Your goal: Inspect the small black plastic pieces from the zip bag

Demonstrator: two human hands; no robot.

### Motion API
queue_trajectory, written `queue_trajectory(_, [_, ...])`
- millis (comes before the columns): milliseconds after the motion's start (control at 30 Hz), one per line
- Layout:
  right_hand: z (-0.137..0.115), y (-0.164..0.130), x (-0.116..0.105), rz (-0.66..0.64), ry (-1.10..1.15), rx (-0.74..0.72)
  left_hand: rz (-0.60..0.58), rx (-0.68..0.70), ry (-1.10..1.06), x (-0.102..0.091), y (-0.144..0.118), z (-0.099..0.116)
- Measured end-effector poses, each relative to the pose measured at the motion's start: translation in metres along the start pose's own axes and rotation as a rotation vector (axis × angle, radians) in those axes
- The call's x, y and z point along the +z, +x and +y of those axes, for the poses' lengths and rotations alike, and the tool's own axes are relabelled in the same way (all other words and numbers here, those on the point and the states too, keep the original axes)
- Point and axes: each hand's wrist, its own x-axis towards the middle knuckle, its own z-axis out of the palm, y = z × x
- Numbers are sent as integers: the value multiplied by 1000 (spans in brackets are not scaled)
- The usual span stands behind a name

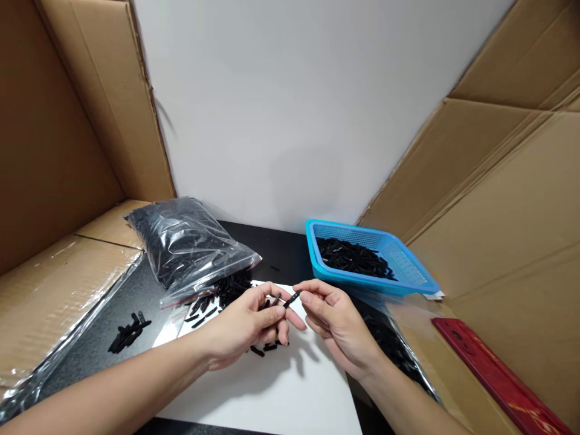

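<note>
My left hand (247, 323) and my right hand (333, 320) meet over a white sheet (290, 386). Between their fingertips they pinch a small black plastic piece (292, 298). My left hand also holds another black piece (275, 299) among its fingers. An open clear bag of black pieces (185, 241) lies to the left, with pieces spilling from its mouth (226, 289) just beyond my left hand. A few more pieces lie under my left hand (267, 347).
A blue basket (408, 266) holding black pieces stands at the right rear. A small heap of black pieces (129, 332) lies on the dark table at left. A red strip (493, 377) lies at right. Cardboard walls (498, 199) enclose both sides.
</note>
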Motion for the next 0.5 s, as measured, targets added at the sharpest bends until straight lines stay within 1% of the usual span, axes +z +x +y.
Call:
queue_trajectory(100, [0, 0, -1, -9, 34, 1, -1, 2, 13, 0, 0, 2])
queue_trajectory(200, [0, 0, -2, -22, 119, -3, 3, -13, 0, 0, 0, 2])
queue_trajectory(267, [2, 0, -2, -45, 118, 24, -2, -8, 0, 0, -1, 1])
queue_trajectory(400, [5, -2, 1, -99, -88, 89, -22, 22, 68, -1, -3, -2])
queue_trajectory(500, [6, -3, 3, -82, -215, 57, -23, 24, 72, -2, -3, -2])
